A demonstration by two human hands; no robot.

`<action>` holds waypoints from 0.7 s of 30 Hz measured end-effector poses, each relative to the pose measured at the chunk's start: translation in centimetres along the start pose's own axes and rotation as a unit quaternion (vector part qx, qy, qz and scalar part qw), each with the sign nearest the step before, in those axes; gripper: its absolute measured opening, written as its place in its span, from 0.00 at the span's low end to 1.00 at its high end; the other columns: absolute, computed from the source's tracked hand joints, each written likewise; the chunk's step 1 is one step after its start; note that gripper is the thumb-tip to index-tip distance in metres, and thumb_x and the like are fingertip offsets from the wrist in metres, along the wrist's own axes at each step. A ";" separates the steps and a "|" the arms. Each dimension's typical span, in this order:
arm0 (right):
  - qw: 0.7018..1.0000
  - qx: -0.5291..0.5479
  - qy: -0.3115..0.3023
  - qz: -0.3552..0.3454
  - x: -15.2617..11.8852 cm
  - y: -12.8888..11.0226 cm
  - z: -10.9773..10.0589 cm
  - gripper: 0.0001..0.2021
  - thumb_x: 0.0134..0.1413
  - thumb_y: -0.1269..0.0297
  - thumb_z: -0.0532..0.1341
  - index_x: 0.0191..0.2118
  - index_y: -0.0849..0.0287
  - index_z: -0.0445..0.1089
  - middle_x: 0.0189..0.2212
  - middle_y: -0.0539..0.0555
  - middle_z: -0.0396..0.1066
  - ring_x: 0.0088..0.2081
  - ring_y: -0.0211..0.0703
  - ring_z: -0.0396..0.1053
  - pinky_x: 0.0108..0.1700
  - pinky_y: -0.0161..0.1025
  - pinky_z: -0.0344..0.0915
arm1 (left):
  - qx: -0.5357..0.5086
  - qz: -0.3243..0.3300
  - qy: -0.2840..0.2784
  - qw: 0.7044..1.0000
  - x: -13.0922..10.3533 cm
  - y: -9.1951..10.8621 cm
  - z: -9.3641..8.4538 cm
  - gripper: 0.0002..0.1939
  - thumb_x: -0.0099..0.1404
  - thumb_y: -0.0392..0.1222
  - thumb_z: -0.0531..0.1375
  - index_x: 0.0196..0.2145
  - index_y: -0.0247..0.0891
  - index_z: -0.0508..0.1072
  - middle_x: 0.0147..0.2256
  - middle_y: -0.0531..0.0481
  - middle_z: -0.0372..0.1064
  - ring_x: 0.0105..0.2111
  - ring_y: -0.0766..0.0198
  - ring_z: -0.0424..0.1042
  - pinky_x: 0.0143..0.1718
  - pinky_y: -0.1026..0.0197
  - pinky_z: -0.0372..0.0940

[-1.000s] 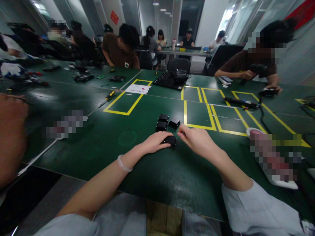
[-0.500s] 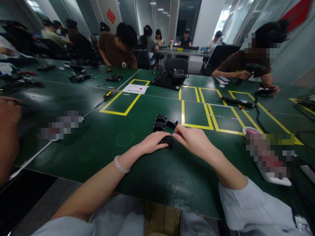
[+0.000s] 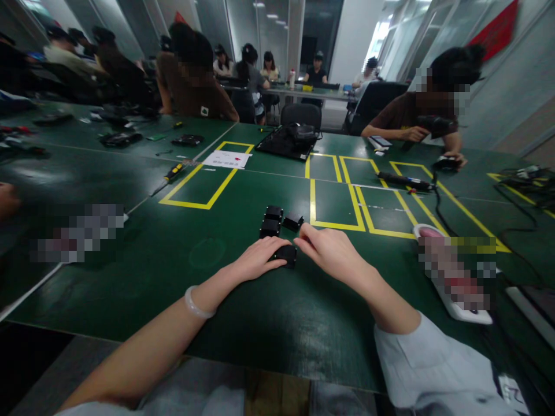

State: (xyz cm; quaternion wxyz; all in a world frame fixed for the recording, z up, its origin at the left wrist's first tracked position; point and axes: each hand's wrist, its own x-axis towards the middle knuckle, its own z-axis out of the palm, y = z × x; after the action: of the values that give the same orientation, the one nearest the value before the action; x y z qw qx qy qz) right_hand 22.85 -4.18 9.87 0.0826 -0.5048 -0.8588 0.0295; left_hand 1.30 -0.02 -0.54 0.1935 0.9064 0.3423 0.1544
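A small black block lies on the green table, and my left hand grips it between thumb and fingers from the left. My right hand is just right of that block, thumb and fingertips pinched together; whether anything tiny is between them cannot be made out. Beyond my left fingers two more black blocks stand one behind the other. Another black piece, tilted, lies to their right, close to my right fingers.
A yellow-handled screwdriver and a paper sheet lie left of yellow tape outlines. Farther off is a black panel. At right are a white tray and a black corded tool. People sit around.
The whole view has shifted a little, moving the table items leftward. My hands keep nearly the same hold and place at the blocks. A person's hand at the far left shows less.
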 end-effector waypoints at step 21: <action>1.000 0.018 -0.024 -0.008 0.7 1.7 -0.2 0.13 0.66 0.56 0.47 0.39 0.57 0.64 0.27 0.51 0.72 0.28 0.40 0.67 0.29 0.35 0.46 | -0.008 -0.016 -0.024 1.000 0.5 0.1 -0.7 0.20 0.69 0.50 0.56 0.56 0.44 0.61 0.52 0.47 0.65 0.51 0.55 0.64 0.52 0.53 0.60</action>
State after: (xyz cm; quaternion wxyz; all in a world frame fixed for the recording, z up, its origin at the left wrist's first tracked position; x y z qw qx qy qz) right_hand 23.99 -2.74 9.94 0.0714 -0.4957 -0.8638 0.0558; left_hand 1.42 0.43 0.21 0.2109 0.9026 0.3512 0.1320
